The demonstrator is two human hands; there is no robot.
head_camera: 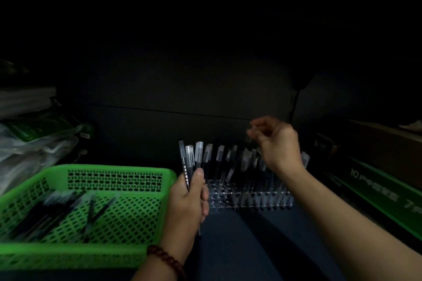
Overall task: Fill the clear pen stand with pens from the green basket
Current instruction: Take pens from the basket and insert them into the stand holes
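Note:
The green basket (pixel 114 170) sits at the lower left with several dark pens (pixel 59 210) lying in it. My left hand (pixel 188 203) grips a small bunch of pens (pixel 190 157) upright, just right of the basket. Beyond it stands the clear pen stand (pixel 249 198), with several pens standing in its holes. My right hand (pixel 277 143) hovers above the stand's right half, fingers curled; it seems to pinch the top of a pen, but blur and darkness hide this.
The scene is dark. Plastic bags and packets (pixel 34 141) are piled at the left. A green box with white lettering (pixel 376 191) and a brown carton (pixel 386 143) lie at the right. A dark wall stands behind the stand.

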